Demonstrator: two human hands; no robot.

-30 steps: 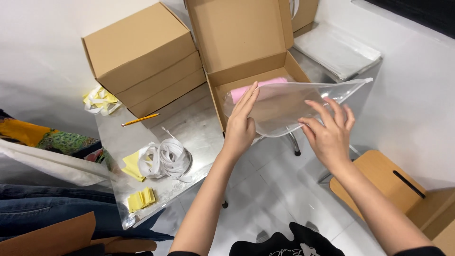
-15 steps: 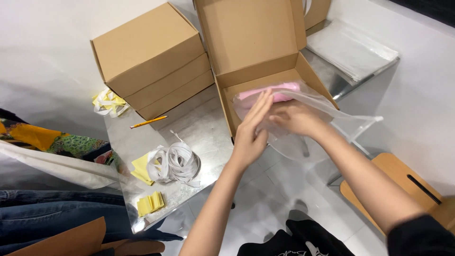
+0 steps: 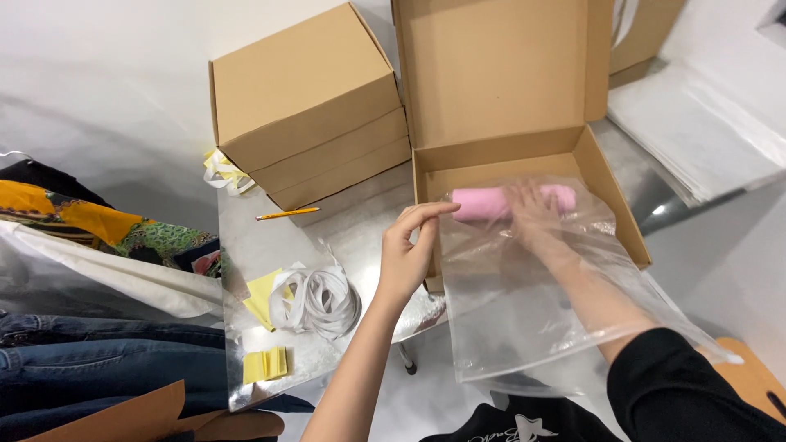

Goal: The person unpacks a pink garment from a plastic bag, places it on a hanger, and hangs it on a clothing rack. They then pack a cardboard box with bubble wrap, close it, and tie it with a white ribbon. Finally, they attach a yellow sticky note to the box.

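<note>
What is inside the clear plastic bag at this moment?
Inside the clear plastic bag is the right hand, reaching to a pink roll in the open box. The left hand pinches the bag's edge. The box floor underneath is covered.

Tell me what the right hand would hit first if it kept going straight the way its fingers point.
The right hand, inside the clear plastic bag, points into the open cardboard box. It would probably meet the pink roll right at its fingertips first; whether they touch is unclear.

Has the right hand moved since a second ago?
Yes. The right hand went from outside the clear bag into it, towards the open box, reaching the pink roll.
</note>
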